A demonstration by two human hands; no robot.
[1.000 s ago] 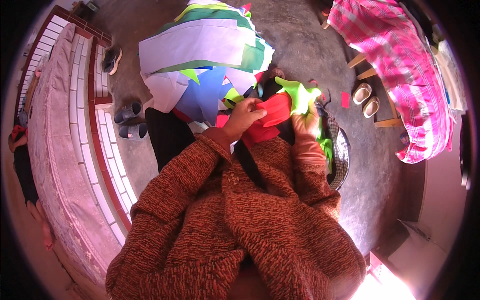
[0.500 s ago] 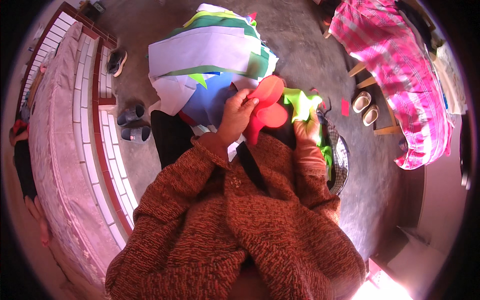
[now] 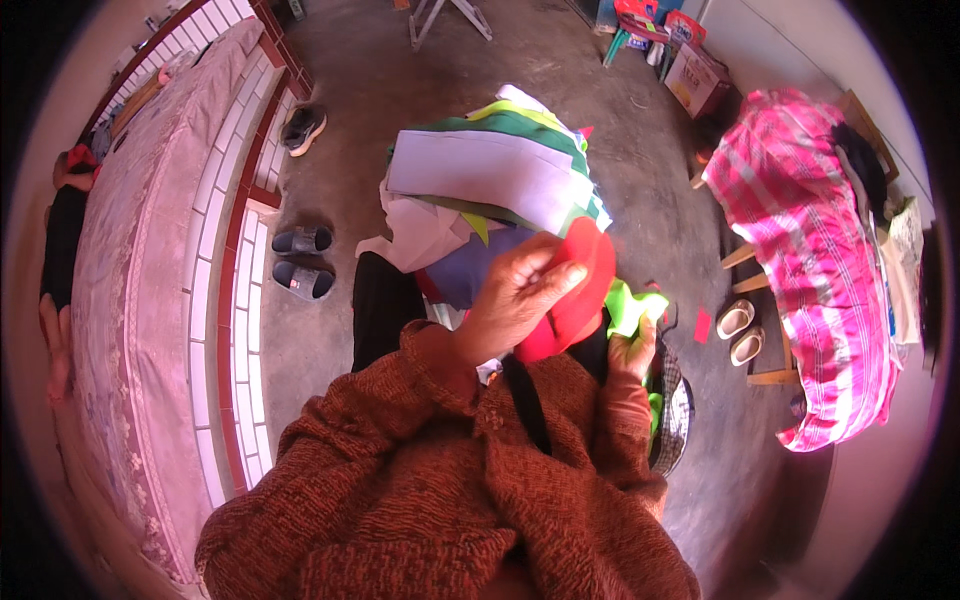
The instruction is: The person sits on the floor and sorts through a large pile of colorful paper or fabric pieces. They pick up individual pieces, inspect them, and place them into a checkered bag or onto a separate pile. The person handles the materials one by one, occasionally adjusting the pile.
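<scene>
The person sits on a concrete floor (image 3: 480, 100), wearing a rust-coloured knitted sweater (image 3: 420, 490). The left hand (image 3: 520, 295) is raised in front of the chest, its fingers and thumb pinched on the edge of a red paper sheet (image 3: 580, 290), which curves away to the right of that hand. The right hand (image 3: 630, 350) sits lower and to the right, well apart from the left, its fingers curled onto a bright green paper piece (image 3: 630, 305) that lies just beyond it and touches the red sheet's lower edge.

Just beyond the left hand, a stack of large sheets (image 3: 490, 180) rests over the lap: white on top, with green, yellow and blue layers showing at the edges. A dark round basket (image 3: 680, 410) sits below and to the right of the right hand, partly hidden by the sleeve.

Far left of the hands, a pair of grey slippers (image 3: 300, 260) lies beside a tiled raised platform (image 3: 220, 300). Far right, a pink checked bundle (image 3: 820, 250) rests on a wooden stand, with a pale pair of slippers (image 3: 738, 330) near it.
</scene>
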